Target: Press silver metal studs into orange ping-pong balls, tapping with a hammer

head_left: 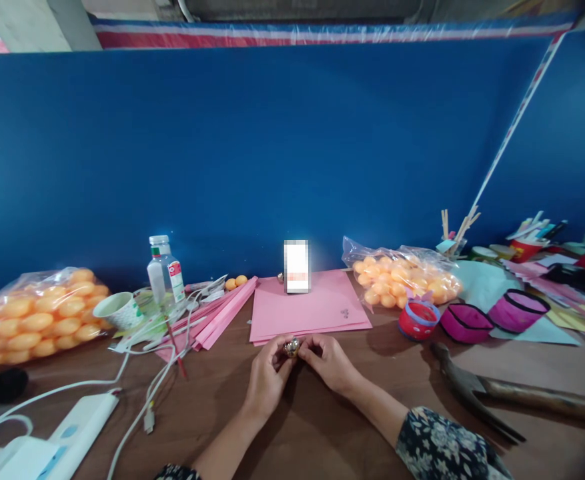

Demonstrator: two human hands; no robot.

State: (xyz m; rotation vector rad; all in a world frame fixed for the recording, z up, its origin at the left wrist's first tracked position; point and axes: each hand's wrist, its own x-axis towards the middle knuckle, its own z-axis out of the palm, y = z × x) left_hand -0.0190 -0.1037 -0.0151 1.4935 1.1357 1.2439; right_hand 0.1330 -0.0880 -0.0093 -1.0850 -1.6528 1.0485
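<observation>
"What do you have there, in the head view?"
"A shiny ball [292, 347]. My left hand [266, 377] grips it; my right hand [331, 363] bends its fingers close beside it, and I can't tell whether they grip too."
"Where exactly?"
"Over the brown table [322, 440], on my side of the pink paper [312, 311]."

A small, shiny, rounded metallic piece [292, 347] is handheld.

Left hand [266, 379], right hand [331, 363] close together, fingers [285, 368] curled, 2 forearms [235, 437] angled inward
</observation>
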